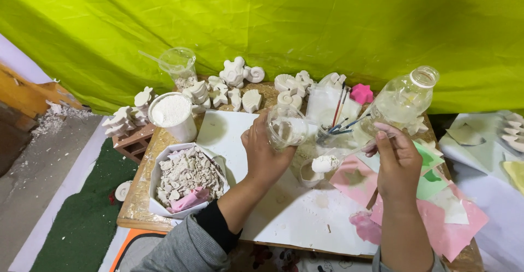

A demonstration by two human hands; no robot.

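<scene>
My left hand (265, 152) grips a clear plastic cup (286, 127), tilted over the white sheet (284, 206) on the wooden table. My right hand (396, 160) holds a clear plastic spoon (333, 162) heaped with white powder, its bowl hanging just above a small white cup (310, 175). A clear plastic bottle (404, 100) with cloudy liquid stands just behind my right hand.
A hexagonal white box (185, 179) of broken plaster bits and a pink mold sits left. A white tub of powder (172, 114), a clear cup with a stick (179, 64), several white plaster figures (234, 84), brushes (338, 122), and pink and green paper (436, 212) lie around.
</scene>
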